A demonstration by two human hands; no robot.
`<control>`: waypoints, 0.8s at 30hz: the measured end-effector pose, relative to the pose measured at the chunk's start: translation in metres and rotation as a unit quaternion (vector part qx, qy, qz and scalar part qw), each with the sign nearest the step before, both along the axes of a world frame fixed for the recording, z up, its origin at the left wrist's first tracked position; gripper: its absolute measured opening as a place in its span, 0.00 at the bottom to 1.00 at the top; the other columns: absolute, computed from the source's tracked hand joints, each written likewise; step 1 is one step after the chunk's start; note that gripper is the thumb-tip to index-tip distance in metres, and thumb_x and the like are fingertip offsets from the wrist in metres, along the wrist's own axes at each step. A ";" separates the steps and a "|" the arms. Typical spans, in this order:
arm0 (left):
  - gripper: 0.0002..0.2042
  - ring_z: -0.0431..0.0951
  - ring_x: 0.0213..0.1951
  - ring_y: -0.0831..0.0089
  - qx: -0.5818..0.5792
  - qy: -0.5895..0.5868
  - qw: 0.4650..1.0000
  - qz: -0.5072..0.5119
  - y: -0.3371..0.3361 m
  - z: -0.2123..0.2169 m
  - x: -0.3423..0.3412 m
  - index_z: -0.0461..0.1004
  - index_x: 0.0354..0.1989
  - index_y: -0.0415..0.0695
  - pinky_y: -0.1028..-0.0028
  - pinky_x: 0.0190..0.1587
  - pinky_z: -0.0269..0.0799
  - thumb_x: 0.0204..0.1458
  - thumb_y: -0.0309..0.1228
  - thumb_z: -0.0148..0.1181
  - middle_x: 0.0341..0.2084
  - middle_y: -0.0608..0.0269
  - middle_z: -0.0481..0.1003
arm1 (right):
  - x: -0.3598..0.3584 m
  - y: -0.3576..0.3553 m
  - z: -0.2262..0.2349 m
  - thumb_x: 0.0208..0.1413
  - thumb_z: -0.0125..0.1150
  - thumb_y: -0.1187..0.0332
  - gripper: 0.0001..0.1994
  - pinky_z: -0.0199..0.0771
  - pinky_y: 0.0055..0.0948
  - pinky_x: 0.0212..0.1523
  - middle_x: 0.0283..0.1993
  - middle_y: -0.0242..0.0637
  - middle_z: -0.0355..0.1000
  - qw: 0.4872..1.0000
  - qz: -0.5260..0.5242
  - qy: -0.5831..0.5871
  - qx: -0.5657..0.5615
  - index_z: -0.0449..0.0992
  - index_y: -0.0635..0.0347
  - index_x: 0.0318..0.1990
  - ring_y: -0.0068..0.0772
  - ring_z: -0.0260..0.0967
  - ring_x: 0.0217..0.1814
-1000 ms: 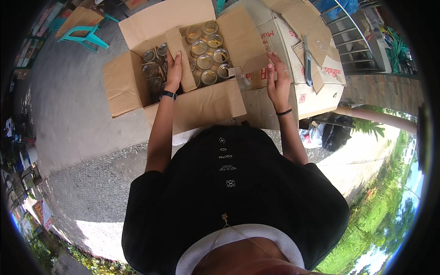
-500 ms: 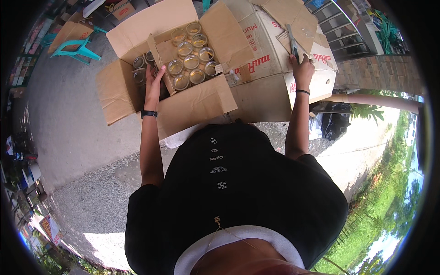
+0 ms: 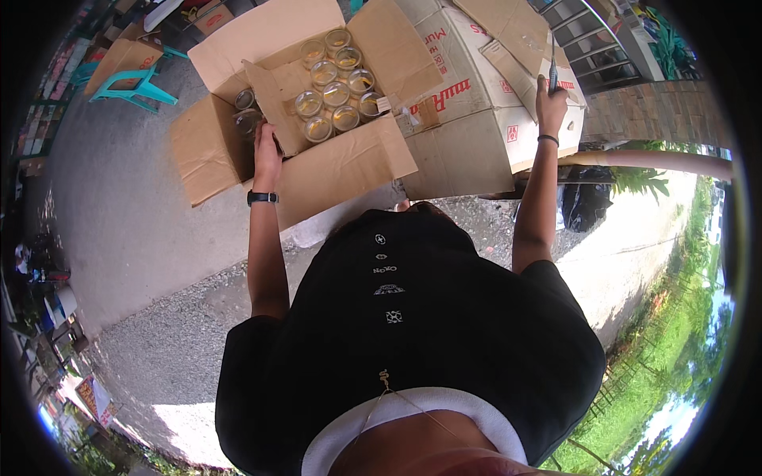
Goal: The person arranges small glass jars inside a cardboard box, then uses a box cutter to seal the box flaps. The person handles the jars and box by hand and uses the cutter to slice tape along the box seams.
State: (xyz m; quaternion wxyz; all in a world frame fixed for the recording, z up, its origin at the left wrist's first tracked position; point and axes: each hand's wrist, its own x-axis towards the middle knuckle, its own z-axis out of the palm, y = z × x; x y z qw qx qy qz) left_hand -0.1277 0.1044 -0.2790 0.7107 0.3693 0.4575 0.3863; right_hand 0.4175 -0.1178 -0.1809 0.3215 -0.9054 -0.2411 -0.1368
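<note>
An open cardboard box (image 3: pixel 341 170) stands on the ground in front of me, holding several glass jars (image 3: pixel 333 91) with yellowish contents. A loose cardboard insert (image 3: pixel 274 99) is tilted up over the left jars (image 3: pixel 244 101). My left hand (image 3: pixel 266 149), with a black watch on the wrist, grips the lower edge of that insert inside the box's left side. My right hand (image 3: pixel 549 101) is stretched out over a closed carton (image 3: pixel 468 135) to the right and grips a slim dark tool (image 3: pixel 552 70) that points upward.
A turquoise plastic chair (image 3: pixel 131 83) and more flattened cardboard (image 3: pixel 119 59) lie at the far left. A metal rack (image 3: pixel 591 40) stands behind the closed carton. Concrete floor (image 3: pixel 119 222) turns to gravel near my feet, with grass (image 3: pixel 675 333) at the right.
My right hand left the open box's right flap, moved right onto the closed carton and took hold of the dark tool. My left hand stayed at the insert.
</note>
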 end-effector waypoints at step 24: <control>0.31 0.67 0.60 0.64 0.181 0.193 0.960 0.093 -0.018 0.043 -0.007 0.51 0.68 0.37 0.66 0.58 0.65 0.62 0.38 0.54 0.66 0.52 0.57 | 0.076 0.001 -0.013 0.54 0.62 0.43 0.30 0.67 0.42 0.56 0.50 0.52 0.73 0.966 0.228 -0.072 -0.100 0.76 0.59 0.55 0.57 0.67 0.56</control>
